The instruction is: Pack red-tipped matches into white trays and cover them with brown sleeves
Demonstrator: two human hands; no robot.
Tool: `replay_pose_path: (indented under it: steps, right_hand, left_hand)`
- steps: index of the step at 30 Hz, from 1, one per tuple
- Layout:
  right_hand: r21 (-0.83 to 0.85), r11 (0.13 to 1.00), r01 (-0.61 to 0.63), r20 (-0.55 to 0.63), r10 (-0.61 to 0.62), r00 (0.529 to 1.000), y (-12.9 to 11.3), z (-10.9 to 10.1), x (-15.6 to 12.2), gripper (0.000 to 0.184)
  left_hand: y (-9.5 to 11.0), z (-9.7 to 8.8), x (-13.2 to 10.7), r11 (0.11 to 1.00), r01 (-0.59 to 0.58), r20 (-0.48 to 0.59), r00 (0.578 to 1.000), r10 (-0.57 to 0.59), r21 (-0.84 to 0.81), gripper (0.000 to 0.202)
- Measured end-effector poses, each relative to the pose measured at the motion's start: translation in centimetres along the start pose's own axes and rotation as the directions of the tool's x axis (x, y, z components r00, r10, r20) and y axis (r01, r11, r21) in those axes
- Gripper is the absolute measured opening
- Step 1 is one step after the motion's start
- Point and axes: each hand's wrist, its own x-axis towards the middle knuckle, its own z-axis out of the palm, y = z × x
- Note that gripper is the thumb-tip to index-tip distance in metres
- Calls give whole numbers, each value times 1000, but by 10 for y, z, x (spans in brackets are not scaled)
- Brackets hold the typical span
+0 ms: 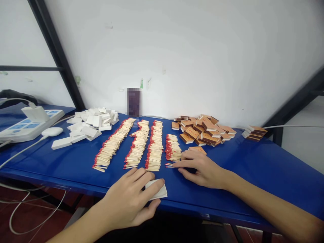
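Observation:
My left hand [138, 199] is closed around a white matchbox tray [160, 193] at the table's front edge, its fingers over the top and the thumb at the near side. My right hand [199, 168] rests on the table with its fingers bent. Its index fingertip and thumb are close together at the ends of a few loose matches [169, 165]. Just beyond these lies a short row of red-tipped matches [173, 147]. Three longer match rows lie to its left, the nearest of them a straight row [155, 145]. The undersides of my right fingers are hidden.
White trays [95, 120] are heaped at the back left, beside a power strip [32, 125] and a white charging puck [52, 131]. Orange-brown matchboxes [202, 130] pile up at the back right, with a small stack [255, 132] farther right. A blurred dark object [134, 102] leans against the wall.

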Motion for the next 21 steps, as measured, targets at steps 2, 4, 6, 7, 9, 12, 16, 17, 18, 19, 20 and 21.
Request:
replay_pose_path:
  steps: [2, 4, 6, 7, 9, 12, 16, 17, 18, 19, 20, 21]
  right_hand:
    - [0, 1000, -1, -4, 1, 1000, 0, 0, 0, 25]
    - [3, 1000, -4, -8, 4, 1000, -1, 0, 1, 25]
    - [2, 1000, -6, -8, 6, 1000, -1, -1, 1, 24]
    - [-1, 1000, -6, -11, 6, 1000, -2, -1, 1, 24]
    - [-3, 1000, -1, -22, 1, 1000, -2, -1, 1, 23]
    - [1, 1000, 8, -44, -8, 999, -2, -1, 1, 22]
    - [10, 1000, 2, -77, -1, 997, -2, 0, 1, 19]
    - [9, 1000, -8, -81, 8, 997, -2, 1, 1, 18]
    - [7, 1000, -17, -84, 17, 996, -1, 2, 0, 17]
    - [2, 1000, -24, -85, 24, 996, -1, 2, 0, 17]
    - [-3, 1000, -30, -88, 30, 996, 0, 3, 0, 17]
    - [-6, 999, -33, -93, 32, 995, 0, 4, 0, 16]
  left_hand:
    - [0, 0, 0, 1000, 0, -2, 1000, 0, 4, 33]
    - [0, -1, -1, 1000, -1, 1, 1000, 1, 6, 33]
    - [0, -1, -1, 1000, -1, 7, 1000, 1, 8, 33]
    - [1, -1, -1, 1000, -2, 10, 1000, 2, 8, 33]
    - [1, -1, -1, 1000, -2, 12, 1000, 2, 10, 33]
    - [0, 0, -1, 1000, -1, 8, 1000, 1, 6, 33]
    - [0, 0, -1, 1000, 1, 9, 1000, -1, 2, 33]
    - [0, 0, -1, 1000, 1, 11, 1000, -1, 3, 33]
    - [0, 0, -1, 1000, 0, 13, 1000, 0, 3, 33]
    - [0, 0, -1, 1000, 0, 14, 1000, 0, 5, 33]
    - [0, 0, -2, 1000, 2, 16, 1000, -2, 6, 33]
    - [0, 0, -2, 1000, 2, 18, 1000, -3, 6, 33]
